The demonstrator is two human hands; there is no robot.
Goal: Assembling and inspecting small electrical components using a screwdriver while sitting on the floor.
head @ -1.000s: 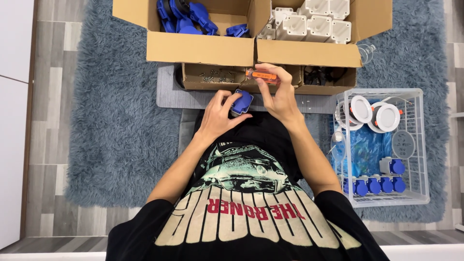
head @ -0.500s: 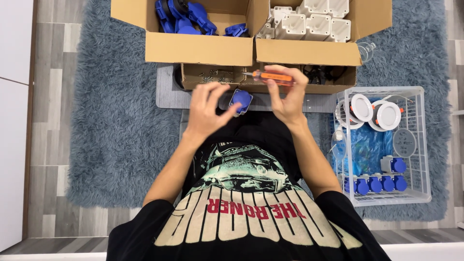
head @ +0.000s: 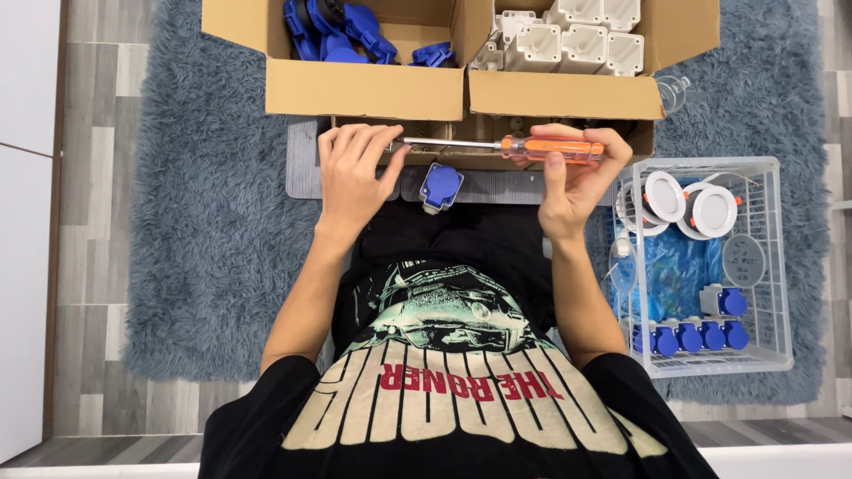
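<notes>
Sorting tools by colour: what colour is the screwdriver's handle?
Translucent orange, on the screwdriver in the right hand; head view.

It looked like a room in a home used as a small assembly spot. A shaggy blue-grey rug (head: 204, 231) lay on grey wood-look flooring (head: 89, 177), with a white cabinet side (head: 22, 222) left of the rug. On the rug's far edge stood open cardboard boxes (head: 364, 89) holding blue and white plastic parts. Right of the boxes, also on the rug, a clear crate (head: 772, 266) held round white lamps and blue sockets.
</notes>
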